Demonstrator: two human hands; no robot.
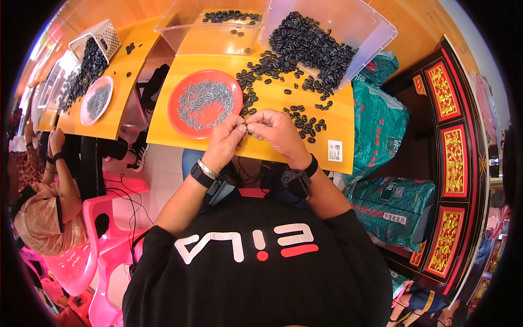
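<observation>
My left hand (pixel 226 140) and my right hand (pixel 279 135) meet over the table's near edge, fingers pinched together. Between their fingertips is a small dark piece (pixel 244 125), mostly hidden by the fingers. Just left of my hands, a round red plate (pixel 175 115) holds many thin grey pin-like pieces (pixel 204 103). Black oval pieces with holes (pixel 310 128) lie loose beyond and to the right of my hands. A large pile of the same black pieces (pixel 310 46) spills from a clear plastic bin (pixel 376 35) lying tipped at the back.
Another clear bin (pixel 212 41) stands at the far edge of the yellow table (pixel 163 122). A white label (pixel 335 150) lies at the right corner. Green woven bags (pixel 378 128) crowd the right side. To the left, a person (pixel 52 218) sits by a second table with similar pieces.
</observation>
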